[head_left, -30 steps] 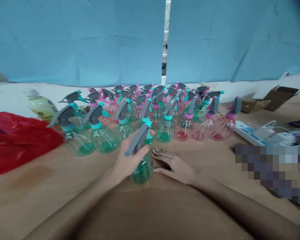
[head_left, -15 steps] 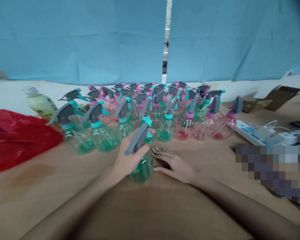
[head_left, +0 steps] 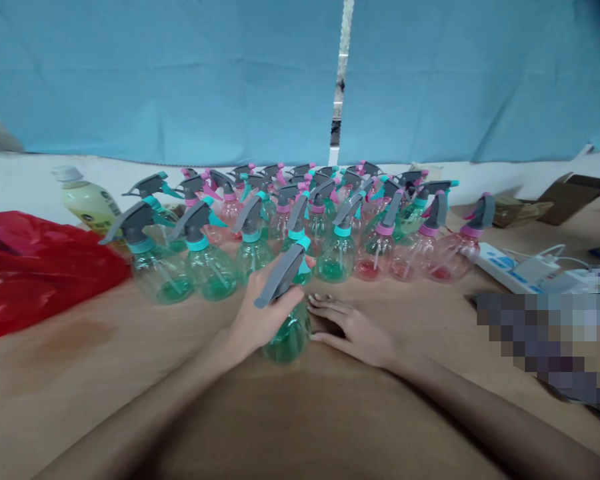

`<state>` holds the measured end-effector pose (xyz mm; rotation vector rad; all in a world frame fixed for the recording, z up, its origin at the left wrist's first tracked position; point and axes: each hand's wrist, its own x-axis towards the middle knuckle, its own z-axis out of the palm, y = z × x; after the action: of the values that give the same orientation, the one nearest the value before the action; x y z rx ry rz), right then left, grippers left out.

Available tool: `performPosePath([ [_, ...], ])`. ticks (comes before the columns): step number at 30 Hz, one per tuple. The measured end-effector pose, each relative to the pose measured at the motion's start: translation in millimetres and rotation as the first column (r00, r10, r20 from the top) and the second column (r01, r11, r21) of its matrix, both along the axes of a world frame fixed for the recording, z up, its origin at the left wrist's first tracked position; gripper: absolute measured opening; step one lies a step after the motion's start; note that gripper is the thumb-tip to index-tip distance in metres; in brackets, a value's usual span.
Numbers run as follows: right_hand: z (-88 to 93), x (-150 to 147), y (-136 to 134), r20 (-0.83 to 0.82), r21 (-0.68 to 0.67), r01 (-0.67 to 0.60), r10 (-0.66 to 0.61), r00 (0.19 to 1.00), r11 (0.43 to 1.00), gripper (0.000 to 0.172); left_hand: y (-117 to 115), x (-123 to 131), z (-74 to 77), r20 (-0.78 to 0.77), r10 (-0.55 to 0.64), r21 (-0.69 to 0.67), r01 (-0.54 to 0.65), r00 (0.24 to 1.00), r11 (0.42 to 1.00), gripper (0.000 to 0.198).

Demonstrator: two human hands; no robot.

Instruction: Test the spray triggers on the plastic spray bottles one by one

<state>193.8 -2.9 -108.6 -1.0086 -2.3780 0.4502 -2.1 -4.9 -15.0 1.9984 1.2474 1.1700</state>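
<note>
My left hand (head_left: 265, 310) is wrapped round the neck of a green spray bottle (head_left: 287, 340) with a grey and turquoise trigger head. The bottle stands on the table in front of me, with green showing in its lower part. My right hand (head_left: 353, 327) lies on the table just right of the bottle, fingers stretched out towards it and holding nothing. Beyond my hands are several more spray bottles in rows, green ones such as this green bottle (head_left: 213, 277) to the left and middle, pink ones such as this pink bottle (head_left: 375, 257) to the right.
A red plastic bag (head_left: 45, 273) lies at the left, with a pale yellow capped bottle (head_left: 90, 200) behind it. To the right are a white power strip (head_left: 505, 267) with plugs and an open cardboard box (head_left: 570, 200). A blue cloth (head_left: 205, 80) hangs at the back.
The whole view has shifted slightly, so things appear a little further right. My left hand keeps its grip on the spray bottle, and my right hand stays beside it.
</note>
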Motion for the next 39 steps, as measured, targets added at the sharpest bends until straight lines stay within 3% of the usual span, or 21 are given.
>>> performPosePath([
  [6,-0.1,1,0,-0.018,-0.006,0.001,-0.001,1.0,1.0,0.056,2,-1,5.3,-0.001,-0.082,-0.019,0.082,0.997,0.996,0.028],
  [21,1.7,0,-1,-0.006,0.005,0.001,-0.001,1.0,1.0,0.055,1,-4,6.4,0.066,-0.119,-0.016,0.121,0.991,0.993,0.012],
  [30,1.8,0,-1,0.02,0.015,0.004,-0.004,1.0,1.0,0.056,1,3,4.4,-0.021,0.002,0.012,-0.002,1.0,1.0,0.031],
  [34,2.4,0,-1,0.01,0.002,-0.003,0.003,1.0,1.0,0.056,2,7,3.6,-0.034,0.05,0.036,-0.048,0.998,0.998,0.029],
  [39,1.4,1,-1,0.013,-0.034,0.004,-0.003,1.0,0.999,0.058,-2,8,0.0,0.03,0.049,0.042,-0.051,0.998,0.998,0.031],
])
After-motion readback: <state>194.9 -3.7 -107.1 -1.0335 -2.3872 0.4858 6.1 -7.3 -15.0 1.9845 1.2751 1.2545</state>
